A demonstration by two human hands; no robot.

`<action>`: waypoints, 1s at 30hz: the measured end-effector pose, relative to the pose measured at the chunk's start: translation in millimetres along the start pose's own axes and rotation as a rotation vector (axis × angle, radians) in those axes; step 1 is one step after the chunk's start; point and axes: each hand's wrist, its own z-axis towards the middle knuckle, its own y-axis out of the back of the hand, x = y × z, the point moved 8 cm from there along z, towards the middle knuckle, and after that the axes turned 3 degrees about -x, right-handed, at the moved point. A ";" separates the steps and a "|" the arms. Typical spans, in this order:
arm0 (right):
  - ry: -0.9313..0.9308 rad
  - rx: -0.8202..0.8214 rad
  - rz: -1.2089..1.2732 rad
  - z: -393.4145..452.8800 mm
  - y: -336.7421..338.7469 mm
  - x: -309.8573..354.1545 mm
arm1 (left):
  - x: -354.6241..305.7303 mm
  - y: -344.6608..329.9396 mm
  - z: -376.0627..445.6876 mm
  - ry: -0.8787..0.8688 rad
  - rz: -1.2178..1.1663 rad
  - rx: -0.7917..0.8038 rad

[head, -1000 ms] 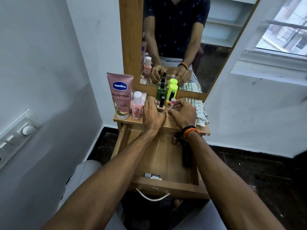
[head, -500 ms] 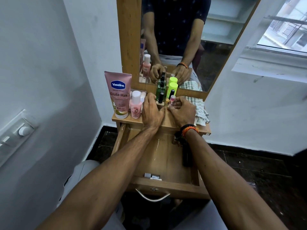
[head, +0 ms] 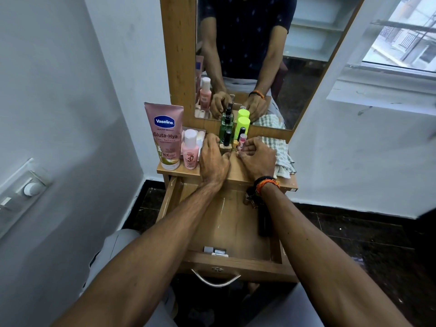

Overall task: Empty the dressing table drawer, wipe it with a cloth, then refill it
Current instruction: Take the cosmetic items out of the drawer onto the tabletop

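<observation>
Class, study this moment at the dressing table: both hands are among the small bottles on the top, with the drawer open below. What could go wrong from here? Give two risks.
1. The small bottles stand packed together between the left hand and right hand; a nudge could topple several.
2. They sit just above the open drawer, so a knocked bottle might roll off the edge into it or onto the floor.

Scuffed wood drawer [head: 226, 223], curved metal handle [head: 215, 280], checked woven cloth [head: 282, 156].
</observation>
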 end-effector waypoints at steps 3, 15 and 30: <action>-0.015 0.015 0.003 -0.2 -2.4 -3.0 | -0.6 0.7 -0.6 0.009 -0.002 0.002; -0.018 0.014 -0.002 -2.4 0.1 0.2 | -1.7 3.1 -2.8 0.021 -0.002 -0.007; -0.037 -0.176 0.041 -42.6 62.9 -6.1 | -18.0 12.5 -41.3 -0.163 0.058 0.014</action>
